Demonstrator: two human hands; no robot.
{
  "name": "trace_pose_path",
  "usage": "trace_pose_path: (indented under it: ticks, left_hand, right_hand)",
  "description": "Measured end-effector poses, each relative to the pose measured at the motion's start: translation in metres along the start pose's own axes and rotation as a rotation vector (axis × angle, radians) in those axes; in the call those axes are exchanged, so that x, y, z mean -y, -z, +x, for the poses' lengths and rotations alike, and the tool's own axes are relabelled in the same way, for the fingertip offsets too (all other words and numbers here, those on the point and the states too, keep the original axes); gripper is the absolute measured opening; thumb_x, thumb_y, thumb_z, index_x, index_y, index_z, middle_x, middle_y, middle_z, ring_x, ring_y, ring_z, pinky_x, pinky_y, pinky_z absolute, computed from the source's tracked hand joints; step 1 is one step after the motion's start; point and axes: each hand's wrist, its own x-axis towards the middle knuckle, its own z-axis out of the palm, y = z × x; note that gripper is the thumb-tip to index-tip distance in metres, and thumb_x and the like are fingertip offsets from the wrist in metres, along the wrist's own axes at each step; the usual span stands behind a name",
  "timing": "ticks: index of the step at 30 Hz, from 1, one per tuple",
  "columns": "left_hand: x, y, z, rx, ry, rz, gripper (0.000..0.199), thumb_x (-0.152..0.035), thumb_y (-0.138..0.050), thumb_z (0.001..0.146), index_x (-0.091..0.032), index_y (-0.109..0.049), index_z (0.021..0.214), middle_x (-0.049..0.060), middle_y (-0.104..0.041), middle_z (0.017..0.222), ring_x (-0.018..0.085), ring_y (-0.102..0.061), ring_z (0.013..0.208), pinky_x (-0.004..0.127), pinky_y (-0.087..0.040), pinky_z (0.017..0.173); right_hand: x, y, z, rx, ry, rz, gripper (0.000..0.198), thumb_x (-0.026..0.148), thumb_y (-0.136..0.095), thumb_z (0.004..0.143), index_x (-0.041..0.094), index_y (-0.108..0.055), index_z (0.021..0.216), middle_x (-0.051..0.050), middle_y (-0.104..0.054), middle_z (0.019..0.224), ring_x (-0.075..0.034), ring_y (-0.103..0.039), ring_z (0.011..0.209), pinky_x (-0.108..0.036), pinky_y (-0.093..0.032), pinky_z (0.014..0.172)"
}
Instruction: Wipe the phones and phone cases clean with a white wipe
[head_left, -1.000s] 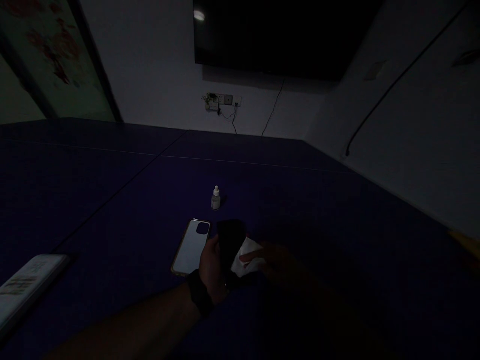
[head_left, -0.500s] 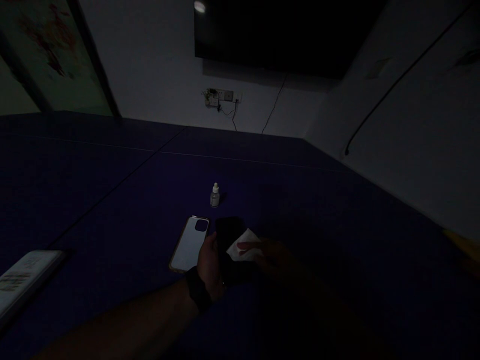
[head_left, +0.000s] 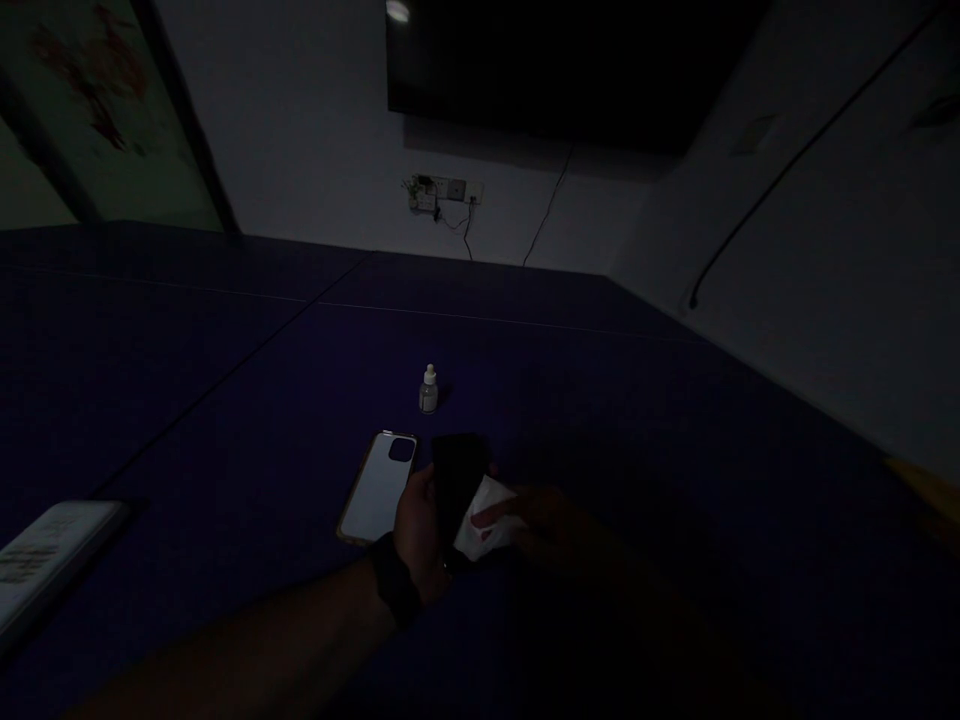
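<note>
My left hand (head_left: 420,530), with a dark band on its wrist, is wrapped around a black phone (head_left: 455,470) from its left side. The phone's dark face is turned up. In my right hand (head_left: 544,520) is a white tissue (head_left: 486,525), pressed by the fingers against the lower right part of the phone. Deep shadow hides much of the right hand and its forearm. A phone case (head_left: 379,490) with a camera cutout lies just left of my left hand. Beyond the phone stands a small dropper bottle (head_left: 428,392) with a white cap, upright.
The dark blue surface (head_left: 247,420) runs back to the wall. A white box (head_left: 52,550) lies at the left edge. Sockets with cables (head_left: 442,195) sit on the wall under a large black screen (head_left: 555,70). Something yellow (head_left: 922,490) is at the far right.
My right hand has slid the tissue down the phone, toward me. My left hand still grips the phone in about the same place.
</note>
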Motion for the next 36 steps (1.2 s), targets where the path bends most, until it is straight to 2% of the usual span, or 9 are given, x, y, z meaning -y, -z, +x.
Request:
trace_pose_path:
  ticks: [5,8,12,16,22,27,29,32,36]
  left_hand:
    - [0.0,-0.001,-0.001,-0.099,-0.032,0.016,0.041,-0.041,-0.047,0.095,-0.01,-0.074,0.095,0.013,-0.074,0.081,0.027,-0.071,0.084,0.037,-0.052,0.082]
    - [0.001,0.002,0.002,-0.1,-0.011,0.012,0.043,-0.044,-0.047,0.094,-0.01,-0.074,0.098,0.013,-0.074,0.081,0.028,-0.071,0.082,0.039,-0.053,0.081]
    - [0.002,0.005,0.004,-0.01,-0.014,-0.015,0.047,-0.043,-0.047,0.094,-0.008,-0.073,0.111,0.014,-0.075,0.087,0.029,-0.072,0.082,0.04,-0.053,0.081]
    - [0.002,0.005,0.003,-0.051,-0.022,-0.012,0.041,-0.041,-0.052,0.093,-0.01,-0.072,0.112,0.013,-0.076,0.089,0.028,-0.072,0.083,0.039,-0.053,0.083]
    - [0.002,0.005,0.003,0.016,-0.003,0.005,0.045,-0.042,-0.045,0.095,-0.009,-0.073,0.107,0.014,-0.075,0.089,0.029,-0.072,0.087,0.039,-0.053,0.084]
    - [0.003,0.006,0.002,0.035,-0.039,0.006,0.037,-0.039,-0.049,0.096,-0.012,-0.073,0.106,0.011,-0.075,0.09,0.026,-0.071,0.088,0.037,-0.052,0.086]
    - [0.004,0.005,0.001,0.036,-0.028,0.0,0.036,-0.039,-0.05,0.096,-0.012,-0.072,0.106,0.01,-0.075,0.089,0.025,-0.071,0.085,0.036,-0.053,0.084]
    - [0.003,0.005,0.001,-0.033,0.014,-0.037,0.033,-0.038,-0.05,0.095,-0.012,-0.07,0.095,0.009,-0.072,0.08,0.024,-0.07,0.077,0.035,-0.053,0.079]
    - [0.001,0.006,0.0,-0.12,0.058,-0.108,0.031,-0.036,-0.048,0.095,-0.013,-0.065,0.081,0.006,-0.064,0.066,0.019,-0.062,0.06,0.03,-0.05,0.065]
  right_hand:
    - [0.001,-0.001,0.0,-0.104,-0.058,-0.013,0.04,0.032,-0.05,0.098,0.025,-0.071,0.132,-0.009,-0.077,0.12,-0.021,-0.074,0.096,-0.031,-0.058,0.08]
    - [0.004,-0.005,0.0,-0.043,0.005,0.002,0.042,0.034,-0.051,0.099,0.026,-0.069,0.135,-0.01,-0.074,0.124,-0.022,-0.073,0.1,-0.033,-0.057,0.084]
    - [0.001,-0.001,-0.001,-0.01,-0.022,0.019,0.038,0.036,-0.051,0.099,0.027,-0.075,0.126,-0.008,-0.077,0.113,-0.021,-0.073,0.093,-0.031,-0.057,0.079]
    - [-0.002,-0.002,0.001,-0.094,-0.073,0.038,0.043,0.037,-0.05,0.1,0.025,-0.068,0.137,-0.008,-0.077,0.116,-0.021,-0.072,0.093,-0.031,-0.056,0.08]
    - [0.002,-0.002,0.001,0.034,-0.059,0.087,0.038,0.037,-0.051,0.099,0.024,-0.076,0.125,-0.005,-0.079,0.099,-0.016,-0.068,0.071,-0.026,-0.054,0.067]
    - [-0.001,0.003,-0.002,-0.248,-0.129,0.104,0.041,0.041,-0.047,0.103,0.025,-0.073,0.131,-0.009,-0.073,0.124,-0.025,-0.07,0.102,-0.037,-0.056,0.089]
    - [0.001,-0.004,0.0,-0.302,-0.136,0.043,0.042,0.04,-0.045,0.104,0.027,-0.07,0.135,-0.009,-0.07,0.125,-0.025,-0.067,0.107,-0.038,-0.055,0.092]
    - [0.008,-0.02,0.006,-0.223,-0.032,-0.151,0.042,0.033,-0.048,0.103,0.027,-0.064,0.141,-0.01,-0.072,0.118,-0.024,-0.062,0.1,-0.038,-0.053,0.089]
    - [0.017,-0.034,0.017,-0.096,0.1,-0.364,0.045,0.02,-0.048,0.099,0.026,-0.063,0.141,-0.008,-0.066,0.143,-0.026,-0.054,0.105,-0.043,-0.044,0.094]
